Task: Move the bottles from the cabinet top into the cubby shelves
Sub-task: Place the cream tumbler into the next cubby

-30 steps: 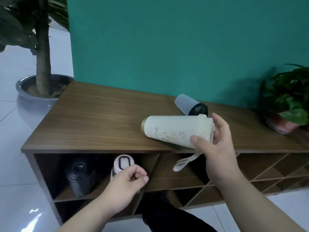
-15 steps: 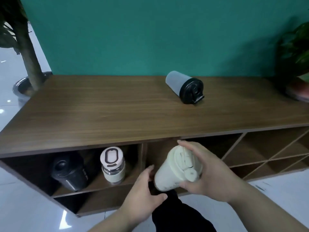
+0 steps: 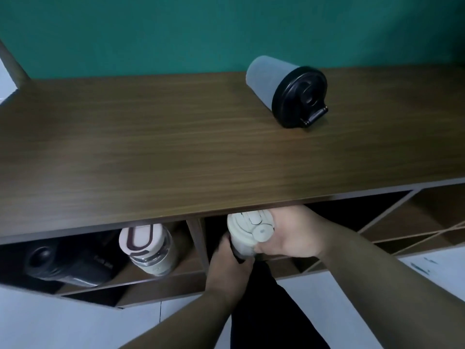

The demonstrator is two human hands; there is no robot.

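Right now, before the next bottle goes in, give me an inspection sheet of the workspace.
Surface: wooden cabinet top, one bottle on it.
Job's things: grey bottle with black lid lies on its side on the top, towards the back. Cream bottle is at the mouth of the middle cubby. Black bottle and clear bottle with white lid lie in the left cubby.
Clutter: nothing seen.
Grip: right hand is closed round the cream bottle's lid end; left hand holds its lower body.
Cables: nothing seen.
Surroundings: teal wall behind, pale floor below, further cubbies to the right.
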